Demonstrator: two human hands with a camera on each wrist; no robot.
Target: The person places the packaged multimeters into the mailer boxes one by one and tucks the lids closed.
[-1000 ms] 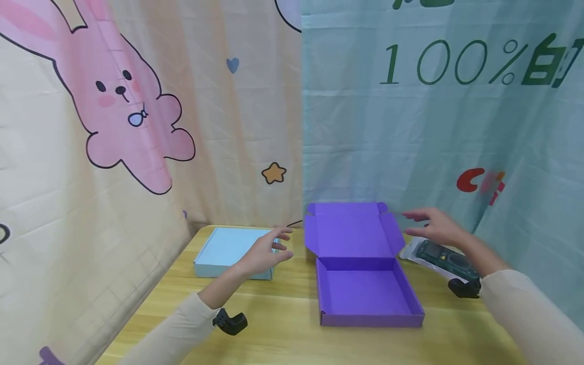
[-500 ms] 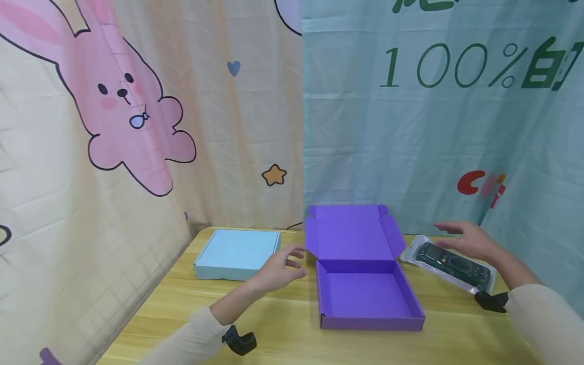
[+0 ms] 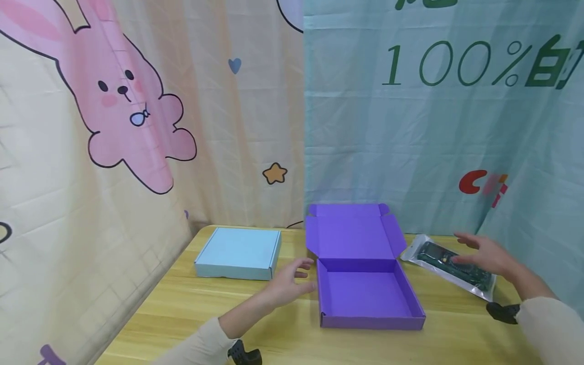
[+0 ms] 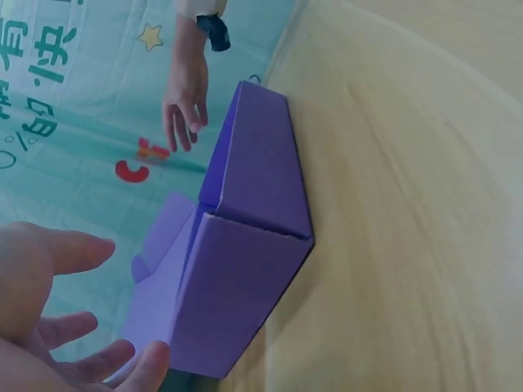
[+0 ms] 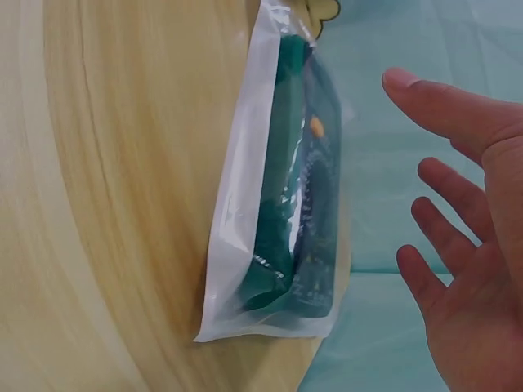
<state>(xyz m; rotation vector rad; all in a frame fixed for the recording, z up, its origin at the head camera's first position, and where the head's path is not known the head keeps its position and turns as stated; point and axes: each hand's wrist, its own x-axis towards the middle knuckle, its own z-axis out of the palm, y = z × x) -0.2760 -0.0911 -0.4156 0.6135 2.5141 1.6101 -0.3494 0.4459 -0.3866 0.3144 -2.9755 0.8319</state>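
Observation:
A purple box point(image 3: 369, 294) stands with its lid raised and nothing inside. Just left of its side wall is my left hand point(image 3: 288, 285), fingers spread and loosely bent, holding nothing; the left wrist view shows a gap between that hand point(image 4: 49, 302) and the box point(image 4: 245, 286). To the right of the box lies a clear-and-white bag point(image 3: 449, 266) with a dark green device inside. Over the bag's right part hovers my right hand point(image 3: 495, 261), its fingers parted and apart from the bag point(image 5: 237, 212) in the right wrist view.
At the left of the wooden table point(image 3: 219, 309) lies a closed light blue box point(image 3: 239, 251). Patterned curtains point(image 3: 246, 126) hang behind the table and along both sides. A thin dark cord shows at the back edge between the boxes.
My left hand has moved right and nearer, from beside the blue box to beside the purple box. My right hand has moved right and lower, over the bag. The boxes and bag stay put.

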